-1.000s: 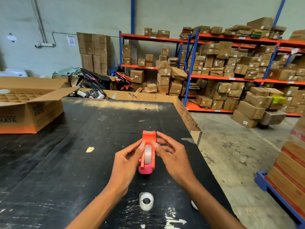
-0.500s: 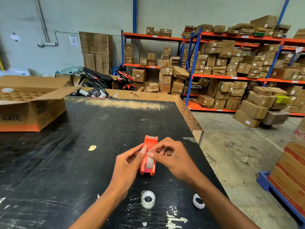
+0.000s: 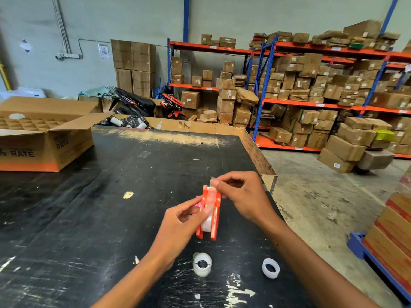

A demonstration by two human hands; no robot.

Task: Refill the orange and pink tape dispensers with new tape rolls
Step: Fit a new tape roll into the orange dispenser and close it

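Observation:
The orange tape dispenser is held above the black table with a clear tape roll seated in it. My left hand grips its left side. My right hand pinches the free end of the tape above the dispenser's far tip. A sliver of the pink dispenser shows behind my left fingers. Nearer me, a clear tape roll and a thin white ring lie on the table.
An open cardboard box with divider cells sits at the table's far left. The table's right edge drops to a concrete floor. Orange and blue racks full of cartons and two scooters stand behind.
My right hand has drawn the tape end up and forward past the dispenser's tip. The dispenser has tilted, and the pink one now peeks out on its left.

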